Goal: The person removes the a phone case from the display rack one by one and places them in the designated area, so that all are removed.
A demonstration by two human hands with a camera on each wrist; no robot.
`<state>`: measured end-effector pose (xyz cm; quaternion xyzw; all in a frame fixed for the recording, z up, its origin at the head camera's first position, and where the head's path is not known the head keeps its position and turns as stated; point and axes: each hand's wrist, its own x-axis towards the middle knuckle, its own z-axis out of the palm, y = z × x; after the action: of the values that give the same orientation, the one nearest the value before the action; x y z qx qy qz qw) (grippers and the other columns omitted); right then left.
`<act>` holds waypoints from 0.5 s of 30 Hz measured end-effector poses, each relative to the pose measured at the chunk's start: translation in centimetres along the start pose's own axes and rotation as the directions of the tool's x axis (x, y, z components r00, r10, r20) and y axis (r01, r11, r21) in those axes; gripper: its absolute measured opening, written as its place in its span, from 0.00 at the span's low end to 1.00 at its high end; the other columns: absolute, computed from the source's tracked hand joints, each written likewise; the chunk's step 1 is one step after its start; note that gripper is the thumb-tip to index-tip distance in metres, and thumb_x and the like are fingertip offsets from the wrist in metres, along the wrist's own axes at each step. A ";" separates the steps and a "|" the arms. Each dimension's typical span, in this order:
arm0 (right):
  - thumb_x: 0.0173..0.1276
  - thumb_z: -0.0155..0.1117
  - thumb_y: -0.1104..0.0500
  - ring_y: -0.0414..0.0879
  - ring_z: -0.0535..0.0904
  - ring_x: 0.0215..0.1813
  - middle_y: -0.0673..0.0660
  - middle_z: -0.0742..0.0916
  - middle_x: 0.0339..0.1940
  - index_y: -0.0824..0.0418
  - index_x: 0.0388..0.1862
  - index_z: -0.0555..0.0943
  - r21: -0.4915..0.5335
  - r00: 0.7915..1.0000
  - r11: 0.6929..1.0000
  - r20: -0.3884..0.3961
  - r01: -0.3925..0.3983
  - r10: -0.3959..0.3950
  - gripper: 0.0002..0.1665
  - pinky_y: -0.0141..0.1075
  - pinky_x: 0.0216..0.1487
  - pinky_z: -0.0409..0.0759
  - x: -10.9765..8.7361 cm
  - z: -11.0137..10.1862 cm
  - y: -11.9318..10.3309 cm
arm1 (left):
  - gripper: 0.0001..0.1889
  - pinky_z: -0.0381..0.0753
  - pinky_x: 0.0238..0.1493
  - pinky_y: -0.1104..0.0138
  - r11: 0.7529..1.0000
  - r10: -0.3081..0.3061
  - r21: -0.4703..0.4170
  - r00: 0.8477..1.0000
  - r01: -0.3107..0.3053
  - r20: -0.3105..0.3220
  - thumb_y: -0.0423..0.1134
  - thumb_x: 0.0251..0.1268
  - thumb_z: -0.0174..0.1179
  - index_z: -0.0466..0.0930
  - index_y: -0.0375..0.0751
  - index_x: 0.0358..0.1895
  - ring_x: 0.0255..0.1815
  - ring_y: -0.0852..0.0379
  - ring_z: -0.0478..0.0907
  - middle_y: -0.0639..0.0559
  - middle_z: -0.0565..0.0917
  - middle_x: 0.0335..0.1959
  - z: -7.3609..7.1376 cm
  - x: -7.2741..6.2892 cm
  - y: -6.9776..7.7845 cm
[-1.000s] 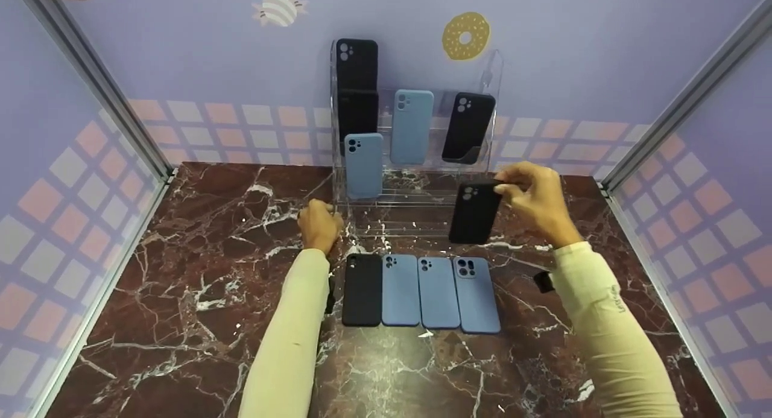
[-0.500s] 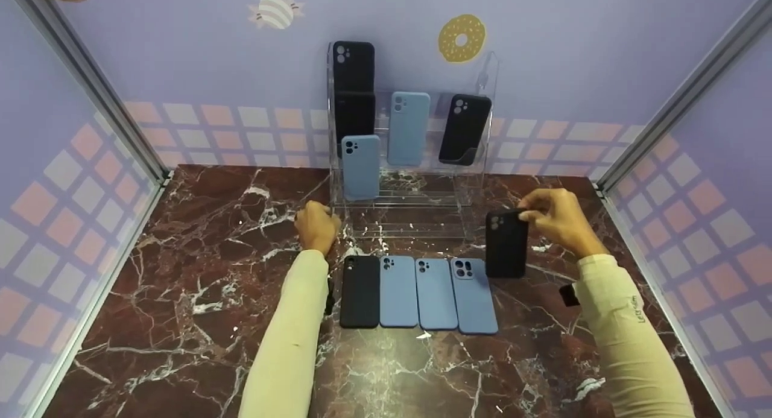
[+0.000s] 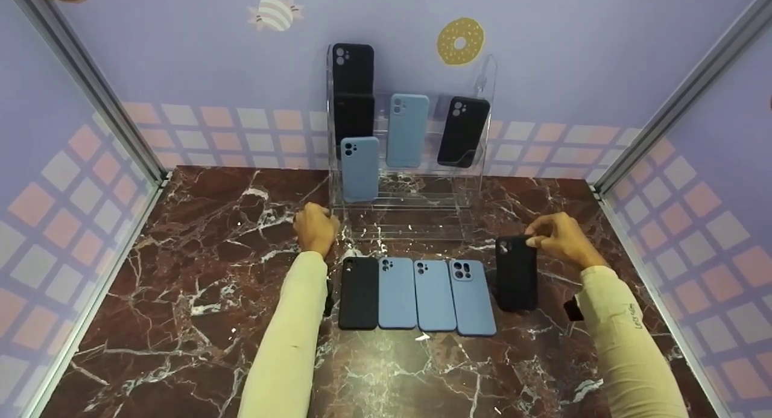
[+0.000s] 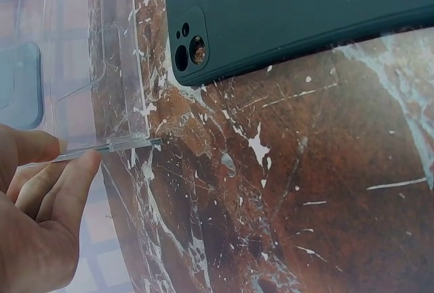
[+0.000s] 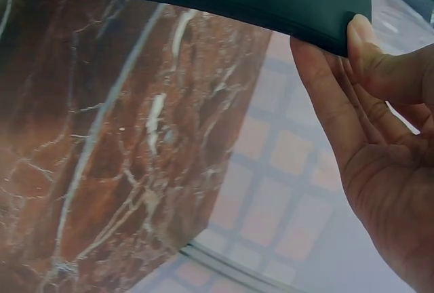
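My right hand (image 3: 558, 240) pinches a black phone case (image 3: 516, 274) by its top right corner, just right of the row on the table. In the right wrist view the thumb (image 5: 366, 42) lies on one face of the case and the fingers behind it. My left hand (image 3: 316, 228) pinches the side edge of the clear acrylic stand (image 4: 102, 147) between thumb and fingers. Beside that hand starts the row: a black case (image 3: 359, 294), two plain blue cases, and at the right end a blue case (image 3: 473, 297) with a larger camera cutout.
The stand's tiers hold black cases (image 3: 353, 71) at upper left, a light blue case (image 3: 408, 131) in the middle, another black case (image 3: 463, 133) at right and a blue case (image 3: 360, 169) lower left. Patterned walls enclose the marbled table (image 3: 199, 273) at the back and sides.
My right hand has carried the black case away from the front of the stand, rightward and toward me, down beside the row. The left hand stays at the stand's edge.
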<state>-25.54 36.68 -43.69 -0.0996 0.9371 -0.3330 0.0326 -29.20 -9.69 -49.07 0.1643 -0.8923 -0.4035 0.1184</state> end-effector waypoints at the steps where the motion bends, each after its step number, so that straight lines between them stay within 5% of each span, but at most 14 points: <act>1: 0.63 0.68 0.72 0.51 0.80 0.30 0.62 0.88 0.31 0.72 0.39 0.85 -0.004 1.000 1.000 0.006 0.001 -0.001 0.05 0.37 0.30 0.78 0.0 0.1 0.2 | 0.10 0.75 0.58 0.45 1.000 -0.004 -0.001 1.000 0.004 0.000 0.31 0.56 0.64 0.91 0.35 0.40 0.50 0.33 0.83 0.37 0.89 0.43 0.0 0.0 0.0; 8: 0.61 0.71 0.70 0.46 0.78 0.27 0.62 0.87 0.30 0.72 0.37 0.85 -0.023 1.000 1.000 0.025 -0.013 0.013 0.06 0.38 0.27 0.77 0.0 1.1 1.3 | 0.12 0.78 0.56 0.45 0.999 -0.031 -0.022 1.000 0.031 -0.007 0.31 0.56 0.63 0.90 0.35 0.42 0.50 0.31 0.83 0.37 0.89 0.44 0.0 -0.1 -0.1; 15: 0.63 0.69 0.71 0.52 0.81 0.32 0.63 0.87 0.31 0.73 0.38 0.84 0.016 0.998 0.999 0.052 -0.046 0.045 0.06 0.36 0.32 0.80 -0.1 2.4 2.5 | 0.11 0.78 0.56 0.46 0.999 -0.031 -0.029 0.999 0.031 -0.006 0.31 0.56 0.64 0.91 0.36 0.41 0.50 0.31 0.83 0.37 0.89 0.43 0.0 -0.2 0.0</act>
<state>-25.53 37.17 -47.15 -0.0865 0.9351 -0.3374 0.0653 -29.06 -9.62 -49.04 0.1777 -0.8833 -0.4175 0.1176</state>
